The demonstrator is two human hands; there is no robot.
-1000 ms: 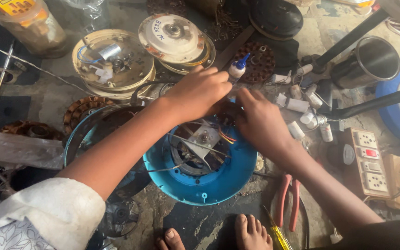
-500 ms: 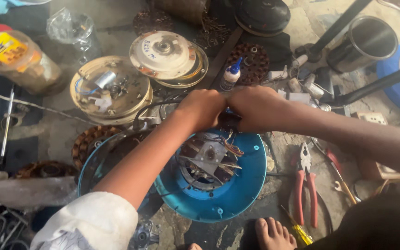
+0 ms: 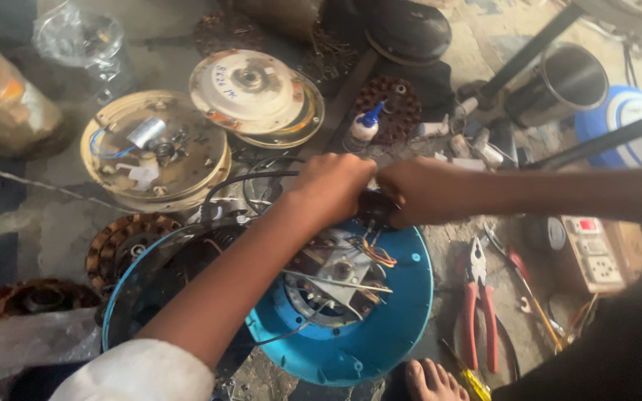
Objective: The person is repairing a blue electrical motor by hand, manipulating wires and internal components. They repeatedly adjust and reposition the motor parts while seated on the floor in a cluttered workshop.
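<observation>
A round blue fan housing (image 3: pixel 384 338) lies on the floor with its motor (image 3: pixel 336 278) and coloured wires (image 3: pixel 377 254) exposed. My left hand (image 3: pixel 339 186) and my right hand (image 3: pixel 421 191) meet at the housing's far rim. Both are closed around a small dark part (image 3: pixel 373 209) between them, and most of that part is hidden by my fingers. My left forearm crosses over the motor. My bare foot (image 3: pixel 429 379) shows at the bottom edge.
Red-handled pliers (image 3: pixel 477 304) and a yellow screwdriver (image 3: pixel 466 380) lie right of the housing. Two cream motor covers (image 3: pixel 154 152) (image 3: pixel 250 89), a copper winding (image 3: pixel 124 241), a blue-capped bottle (image 3: pixel 365 125), a socket board (image 3: pixel 588 252) and a metal cup (image 3: pixel 566 78) surround it.
My hands have drawn closer together at the housing's far rim, fingers now clenched on the dark part. The view has shifted, so the pliers and socket board sit further left in the frame.
</observation>
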